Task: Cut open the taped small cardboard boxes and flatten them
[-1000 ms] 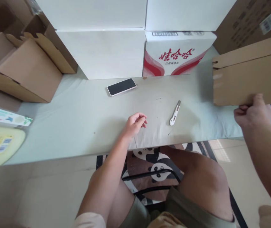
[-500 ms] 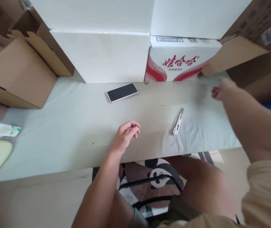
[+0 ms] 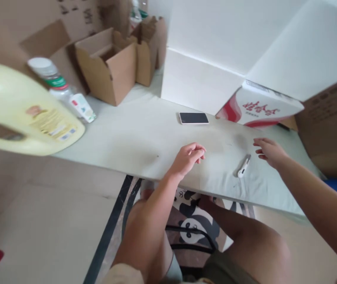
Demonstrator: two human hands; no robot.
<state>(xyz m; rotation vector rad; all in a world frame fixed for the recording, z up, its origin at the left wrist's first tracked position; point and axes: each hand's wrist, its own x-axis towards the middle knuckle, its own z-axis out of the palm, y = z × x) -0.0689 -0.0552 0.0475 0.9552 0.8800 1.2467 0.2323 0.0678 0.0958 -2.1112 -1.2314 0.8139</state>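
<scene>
The slim white plastic knife (image 3: 243, 167) lies on the smooth pale table (image 3: 133, 138), just beside the empty, spread-fingered right hand (image 3: 269, 151), while the left hand (image 3: 187, 157) rests loosely curled, holding nothing.

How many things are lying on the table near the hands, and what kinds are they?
Phone: 1
White box cutter: 1
Hands, left hand and right hand, both holding nothing: 2
Total: 4
</scene>
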